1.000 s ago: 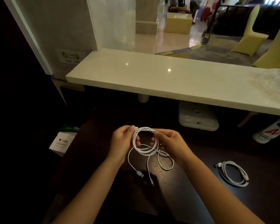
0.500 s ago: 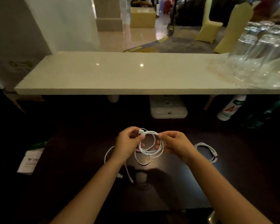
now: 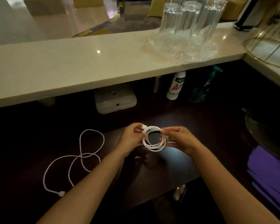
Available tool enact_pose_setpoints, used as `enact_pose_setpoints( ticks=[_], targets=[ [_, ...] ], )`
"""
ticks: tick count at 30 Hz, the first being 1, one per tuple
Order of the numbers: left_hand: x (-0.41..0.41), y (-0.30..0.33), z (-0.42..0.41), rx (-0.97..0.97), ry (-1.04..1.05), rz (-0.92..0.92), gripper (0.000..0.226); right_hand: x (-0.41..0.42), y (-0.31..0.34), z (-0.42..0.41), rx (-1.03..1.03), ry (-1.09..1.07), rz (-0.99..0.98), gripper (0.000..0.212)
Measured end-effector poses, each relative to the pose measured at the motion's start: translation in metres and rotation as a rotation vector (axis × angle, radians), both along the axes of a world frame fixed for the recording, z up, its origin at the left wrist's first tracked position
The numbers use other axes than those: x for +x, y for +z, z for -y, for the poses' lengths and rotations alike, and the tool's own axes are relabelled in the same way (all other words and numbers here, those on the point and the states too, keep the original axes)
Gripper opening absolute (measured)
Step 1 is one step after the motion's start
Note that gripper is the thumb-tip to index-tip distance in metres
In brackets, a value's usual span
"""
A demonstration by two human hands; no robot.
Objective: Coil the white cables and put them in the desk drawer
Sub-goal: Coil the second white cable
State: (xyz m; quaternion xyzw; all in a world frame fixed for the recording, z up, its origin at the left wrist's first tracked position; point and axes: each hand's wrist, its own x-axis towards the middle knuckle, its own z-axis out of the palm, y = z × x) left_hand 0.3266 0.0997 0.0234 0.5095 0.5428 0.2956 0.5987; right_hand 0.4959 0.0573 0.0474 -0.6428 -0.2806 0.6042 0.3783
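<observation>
A white cable (image 3: 153,145) wound into a small round coil hangs between my two hands above the dark desk (image 3: 176,162). My left hand (image 3: 130,139) pinches the coil's left side, just below its white plug. My right hand (image 3: 180,139) pinches the right side with curled fingers. A second white cable (image 3: 81,156) lies uncoiled in loose loops on the desk to the left, with its plug near my left forearm. No drawer is clearly in view.
A pale stone counter (image 3: 71,68) runs across above the desk, with upturned glasses (image 3: 187,25) on it. Under it stand a white box (image 3: 115,99), a white bottle (image 3: 175,85) and a green spray bottle (image 3: 202,88). Folded purple cloth (image 3: 268,172) lies at the right.
The loose tail that hung below the coil has been wound in, so the coil is tighter. My view has swung right, and the loose cable now shows at the left.
</observation>
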Motion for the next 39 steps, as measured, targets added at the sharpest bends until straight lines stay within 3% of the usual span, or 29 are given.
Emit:
enact_pose_setpoints(
  ticks=[4,11,15,22,29,39],
  targets=[
    [0.012,-0.018,-0.007,0.022,0.051,-0.067,0.03,0.012,-0.011,-0.006,0.006,-0.023,0.062,0.011],
    [0.031,-0.042,-0.022,0.058,0.062,-0.29,0.026,0.02,-0.05,-0.03,0.04,0.041,0.525,0.01],
    [0.041,-0.051,-0.026,0.167,0.036,-0.48,0.024,0.024,-0.07,-0.039,0.009,0.079,0.594,0.006],
    [0.049,-0.076,-0.021,0.246,-0.01,-0.621,0.027,0.032,-0.091,-0.037,0.002,0.111,0.735,0.013],
    [0.051,-0.084,-0.023,0.314,0.048,-0.582,0.034,0.04,-0.101,-0.041,0.017,0.068,0.652,0.013],
    [0.047,-0.094,-0.022,0.296,0.005,-0.649,0.044,0.033,-0.103,-0.035,0.118,0.226,0.801,0.014]
  ],
)
